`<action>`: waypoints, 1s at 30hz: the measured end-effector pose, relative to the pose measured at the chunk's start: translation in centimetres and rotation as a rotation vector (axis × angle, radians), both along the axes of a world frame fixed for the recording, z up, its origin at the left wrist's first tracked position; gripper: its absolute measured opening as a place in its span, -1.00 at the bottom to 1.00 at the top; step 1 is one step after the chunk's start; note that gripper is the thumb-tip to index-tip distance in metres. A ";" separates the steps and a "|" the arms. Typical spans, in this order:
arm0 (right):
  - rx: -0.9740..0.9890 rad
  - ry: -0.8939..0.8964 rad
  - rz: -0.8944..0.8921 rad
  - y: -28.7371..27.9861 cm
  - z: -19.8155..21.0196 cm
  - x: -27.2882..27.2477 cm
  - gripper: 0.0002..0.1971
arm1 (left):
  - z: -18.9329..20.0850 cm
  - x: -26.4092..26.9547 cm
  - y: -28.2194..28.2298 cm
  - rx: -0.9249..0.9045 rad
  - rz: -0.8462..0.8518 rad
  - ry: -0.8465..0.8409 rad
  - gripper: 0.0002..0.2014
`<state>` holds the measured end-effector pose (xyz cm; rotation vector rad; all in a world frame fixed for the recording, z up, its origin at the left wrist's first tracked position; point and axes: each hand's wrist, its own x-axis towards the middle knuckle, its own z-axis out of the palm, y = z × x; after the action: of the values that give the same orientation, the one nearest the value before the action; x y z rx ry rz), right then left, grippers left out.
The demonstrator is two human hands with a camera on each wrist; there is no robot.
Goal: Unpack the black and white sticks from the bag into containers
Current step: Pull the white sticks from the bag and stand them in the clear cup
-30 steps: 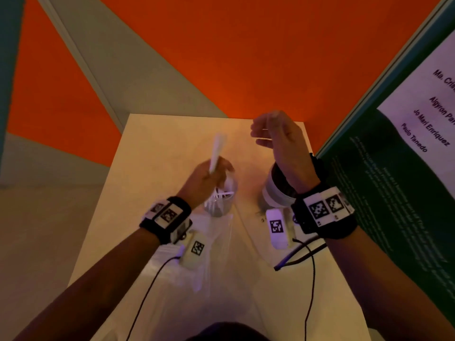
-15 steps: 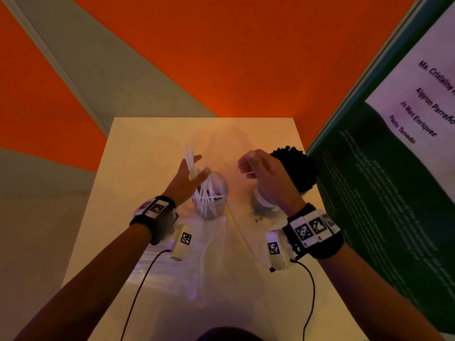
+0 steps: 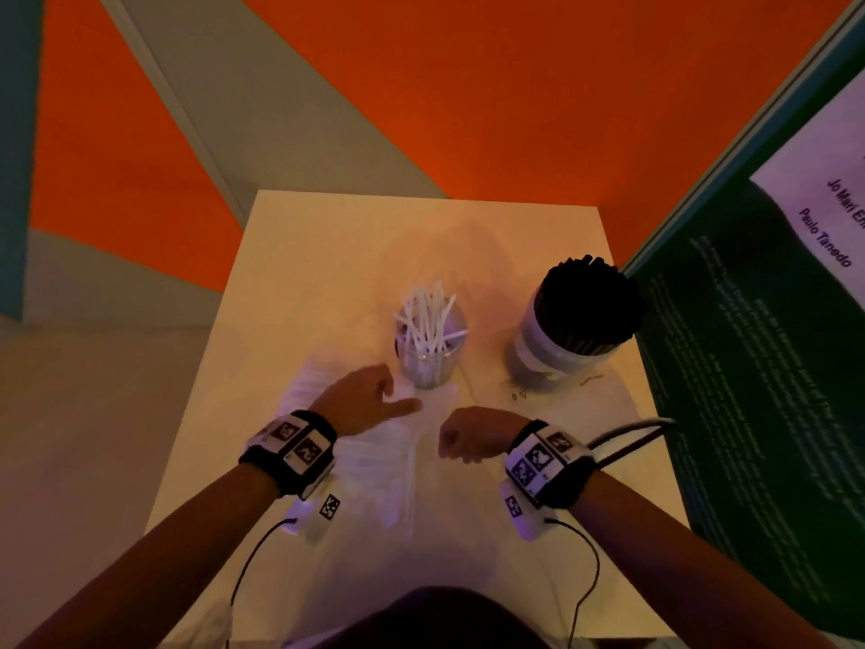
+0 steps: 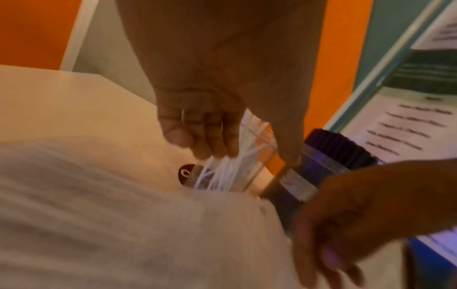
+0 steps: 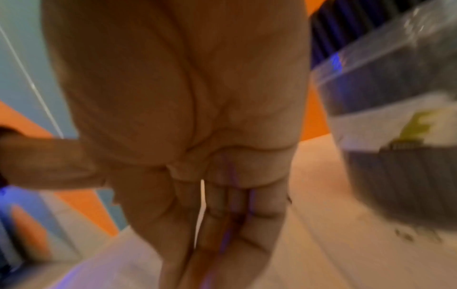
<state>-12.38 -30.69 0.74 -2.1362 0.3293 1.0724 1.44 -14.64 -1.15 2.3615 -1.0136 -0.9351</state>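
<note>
A clear cup (image 3: 429,363) holds several white sticks (image 3: 428,320). To its right a wider clear container (image 3: 547,344) is packed with black sticks (image 3: 590,306). A clear plastic bag (image 3: 384,466) lies flat on the table in front of both. My left hand (image 3: 398,391) hovers over the bag's far end just left of the cup, thumb out, fingers (image 4: 210,140) hanging loose and holding nothing. My right hand (image 3: 456,442) hangs over the bag's right side, its fingers (image 5: 222,224) pointing down with nothing seen in them. Whether any sticks lie in the bag cannot be told.
The small pale table (image 3: 327,255) ends close behind the containers. A dark green poster panel (image 3: 749,367) stands along the right edge, next to the black-stick container. A black cable loop (image 3: 627,437) lies by my right wrist.
My left hand let its white sticks go into the cup and drew back to the bag. My right hand came back from the black-stick container to the bag.
</note>
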 end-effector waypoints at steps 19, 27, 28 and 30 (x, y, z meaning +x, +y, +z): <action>-0.431 -0.314 0.109 7.8 -6.4 2.7 -0.64 | 2.9 -2.3 2.7 -0.077 -0.092 0.232 -0.81; -0.453 -0.308 0.127 7.0 -5.6 2.7 -0.67 | 2.1 -2.3 2.5 -0.072 -0.117 0.225 -0.83; -0.444 -0.320 0.121 6.8 -5.5 2.7 -0.68 | 2.1 -2.3 2.5 -0.068 -0.117 0.222 -0.83; -0.438 -0.342 0.132 6.5 -5.3 2.7 -0.67 | 2.3 -2.3 2.5 -0.063 -0.117 0.221 -0.84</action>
<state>-9.68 -24.15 -4.57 -2.7156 0.2801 0.7278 -0.83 -12.14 1.11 2.1110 -1.0841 -1.1606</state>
